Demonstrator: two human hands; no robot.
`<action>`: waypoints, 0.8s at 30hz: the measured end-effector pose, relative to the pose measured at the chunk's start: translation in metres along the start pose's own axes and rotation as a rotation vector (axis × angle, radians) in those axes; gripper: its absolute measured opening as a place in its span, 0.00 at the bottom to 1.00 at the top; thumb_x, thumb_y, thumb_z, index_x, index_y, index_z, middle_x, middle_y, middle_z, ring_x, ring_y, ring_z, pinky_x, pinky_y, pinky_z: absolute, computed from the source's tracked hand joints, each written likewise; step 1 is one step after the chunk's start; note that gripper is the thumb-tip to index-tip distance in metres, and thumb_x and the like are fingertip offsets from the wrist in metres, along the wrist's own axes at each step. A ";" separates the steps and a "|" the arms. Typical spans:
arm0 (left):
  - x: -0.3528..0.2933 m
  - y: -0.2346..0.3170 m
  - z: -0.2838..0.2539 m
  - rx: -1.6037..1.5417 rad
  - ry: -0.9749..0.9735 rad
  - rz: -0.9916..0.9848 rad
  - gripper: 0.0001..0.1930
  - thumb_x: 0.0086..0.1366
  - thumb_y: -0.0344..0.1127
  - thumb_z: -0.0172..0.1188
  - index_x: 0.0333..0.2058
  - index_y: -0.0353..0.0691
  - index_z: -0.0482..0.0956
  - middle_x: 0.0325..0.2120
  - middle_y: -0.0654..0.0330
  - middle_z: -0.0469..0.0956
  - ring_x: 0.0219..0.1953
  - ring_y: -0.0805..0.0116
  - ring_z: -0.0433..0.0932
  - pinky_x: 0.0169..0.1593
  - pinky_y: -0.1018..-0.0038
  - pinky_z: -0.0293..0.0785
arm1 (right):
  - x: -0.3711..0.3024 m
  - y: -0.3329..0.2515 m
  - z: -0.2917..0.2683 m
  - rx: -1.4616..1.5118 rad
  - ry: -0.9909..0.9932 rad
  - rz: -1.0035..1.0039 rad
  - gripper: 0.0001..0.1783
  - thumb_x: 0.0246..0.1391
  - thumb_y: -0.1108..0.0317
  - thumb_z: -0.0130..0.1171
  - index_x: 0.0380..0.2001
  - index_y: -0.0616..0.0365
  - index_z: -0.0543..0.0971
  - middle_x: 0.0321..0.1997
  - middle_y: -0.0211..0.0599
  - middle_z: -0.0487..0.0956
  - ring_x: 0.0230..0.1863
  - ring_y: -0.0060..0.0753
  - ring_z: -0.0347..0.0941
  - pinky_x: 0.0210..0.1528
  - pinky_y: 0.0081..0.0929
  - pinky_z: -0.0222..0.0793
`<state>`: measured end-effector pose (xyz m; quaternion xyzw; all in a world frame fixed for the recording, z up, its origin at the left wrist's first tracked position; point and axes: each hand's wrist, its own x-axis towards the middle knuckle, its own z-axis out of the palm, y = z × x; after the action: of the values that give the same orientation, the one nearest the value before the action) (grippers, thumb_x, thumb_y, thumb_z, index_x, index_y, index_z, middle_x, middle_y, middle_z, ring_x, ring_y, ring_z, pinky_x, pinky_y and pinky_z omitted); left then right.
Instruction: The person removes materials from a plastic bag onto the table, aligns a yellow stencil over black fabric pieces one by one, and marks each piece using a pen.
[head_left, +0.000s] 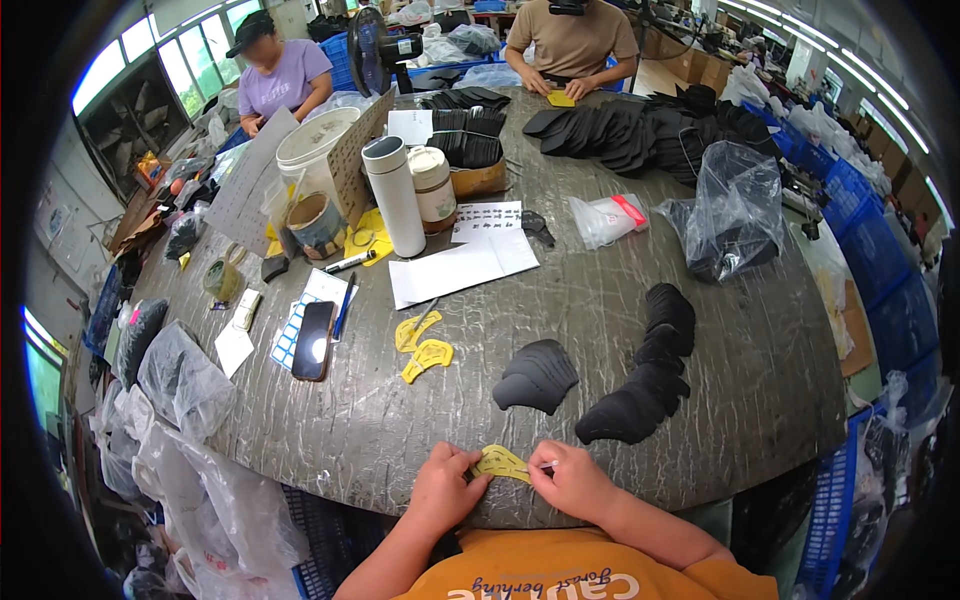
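At the near edge of the table lies a curved yellow template point(502, 463) with slots cut in it. My left hand point(447, 487) grips its left end between thumb and fingers. My right hand point(575, 482) is closed round a slim pen-like tool point(546, 465), its tip at the template's right side; most of the tool is hidden in the fist. Whether a black piece lies under the template, I cannot tell. Beyond my hands rest two more yellow templates point(428, 358), a small fanned stack of black curved pieces point(537, 377) and a longer curving row of black pieces point(640, 395).
A phone point(314, 340), blue pen point(345, 308), white paper point(464, 268), white thermos point(394, 195) and lidded cup point(432, 188) stand farther left. Black piles point(640, 135) and a plastic bag point(728, 215) lie far right. Two people point(285, 85) work across the table.
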<state>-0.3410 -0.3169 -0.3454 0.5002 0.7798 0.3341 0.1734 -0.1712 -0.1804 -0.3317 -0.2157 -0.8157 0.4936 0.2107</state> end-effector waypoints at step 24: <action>0.001 0.000 -0.002 -0.024 0.006 0.022 0.15 0.49 0.31 0.71 0.37 0.35 0.84 0.30 0.52 0.74 0.29 0.56 0.77 0.33 0.67 0.75 | 0.042 0.002 0.027 0.009 -0.129 -0.147 0.05 0.54 0.71 0.58 0.31 0.59 0.72 0.30 0.46 0.76 0.35 0.54 0.75 0.37 0.44 0.71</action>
<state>-0.3424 -0.3165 -0.3441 0.5057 0.7707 0.3468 0.1732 -0.2197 -0.1754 -0.3394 -0.1222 -0.8391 0.4933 0.1942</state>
